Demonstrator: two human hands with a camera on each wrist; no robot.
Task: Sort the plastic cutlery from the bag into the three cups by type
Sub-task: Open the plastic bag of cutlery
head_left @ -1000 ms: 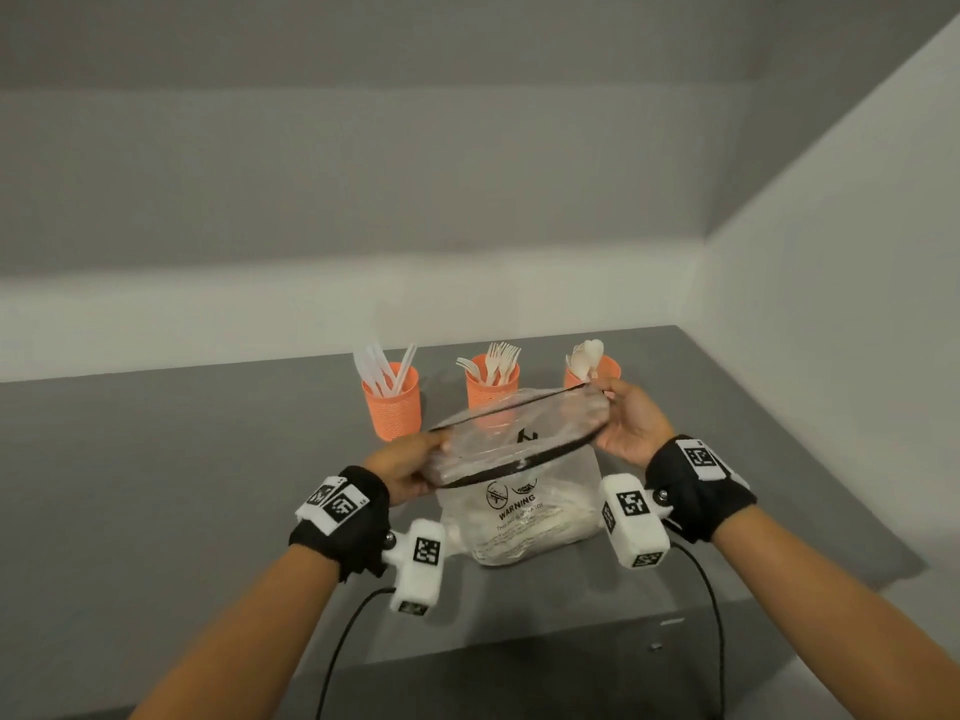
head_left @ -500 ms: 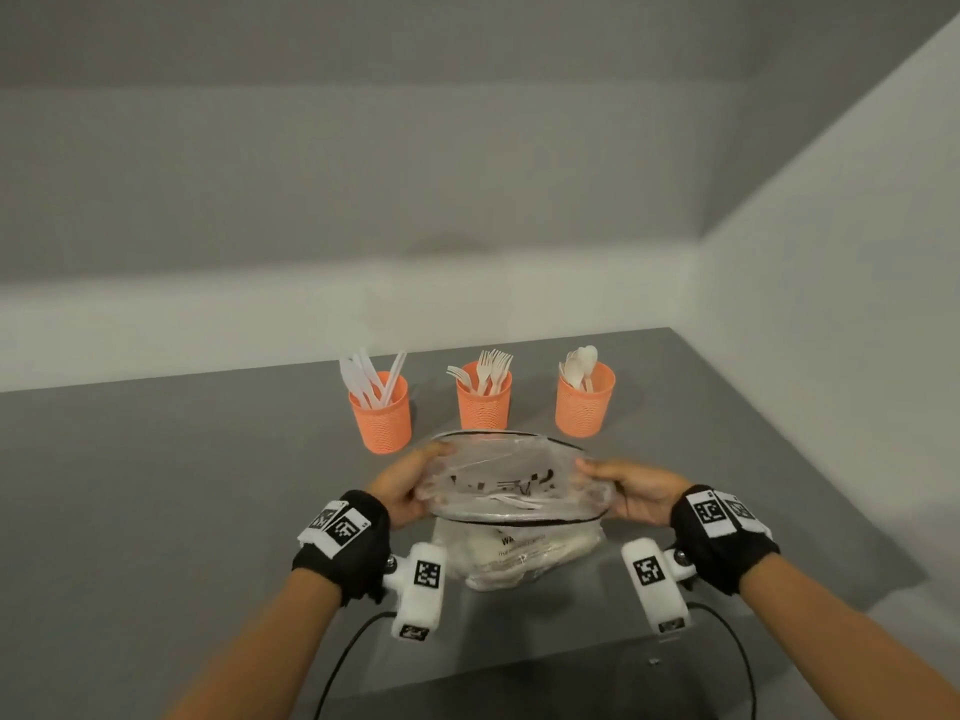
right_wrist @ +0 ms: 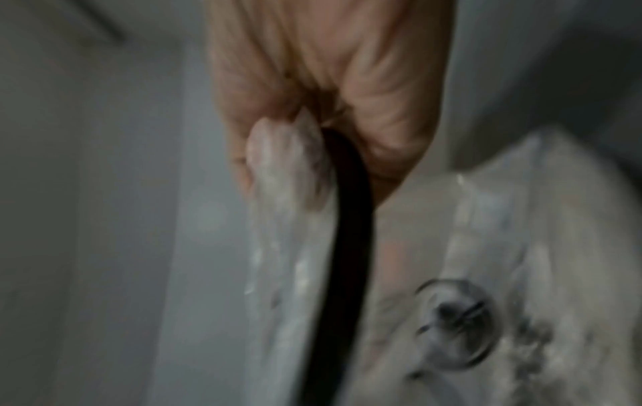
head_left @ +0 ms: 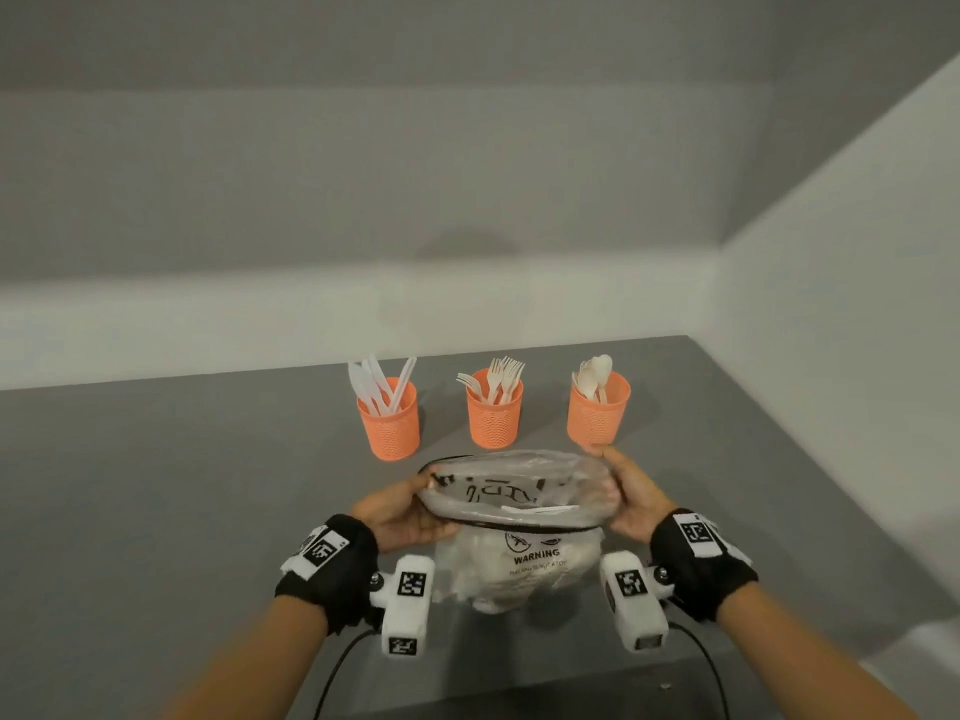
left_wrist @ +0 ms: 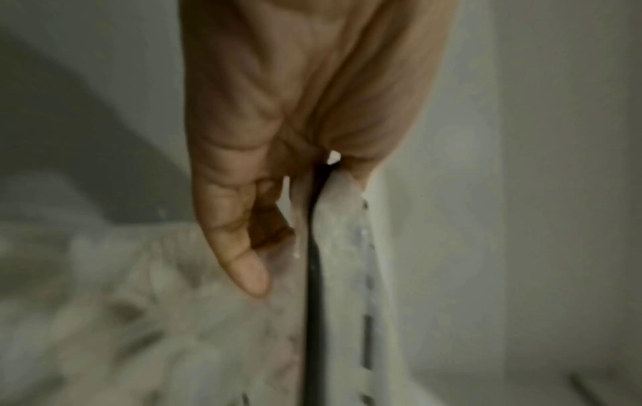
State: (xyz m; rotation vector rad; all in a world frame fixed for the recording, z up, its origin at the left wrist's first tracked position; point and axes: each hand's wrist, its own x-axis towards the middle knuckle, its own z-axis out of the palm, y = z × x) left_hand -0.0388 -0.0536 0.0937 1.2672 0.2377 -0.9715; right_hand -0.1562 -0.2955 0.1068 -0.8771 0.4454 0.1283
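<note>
A clear plastic bag (head_left: pixel 524 563) with a black zip rim and a printed warning stands on the grey table, white cutlery showing inside. My left hand (head_left: pixel 400 511) pinches the rim's left end (left_wrist: pixel 314 247); my right hand (head_left: pixel 631 493) pinches its right end (right_wrist: pixel 347 192), so the mouth gapes wide. Behind the bag stand three orange mesh cups: the left cup (head_left: pixel 389 423) holds knives, the middle cup (head_left: pixel 494 415) forks, the right cup (head_left: pixel 597 410) spoons.
The grey table (head_left: pixel 182 485) meets a pale wall at the back and another wall (head_left: pixel 831 381) on the right. Its front edge runs just below my wrists, with black cables hanging there.
The bag's mouth has come down from in front of the cups to just before them and has been pulled wider. Both hands kept hold of the rim.
</note>
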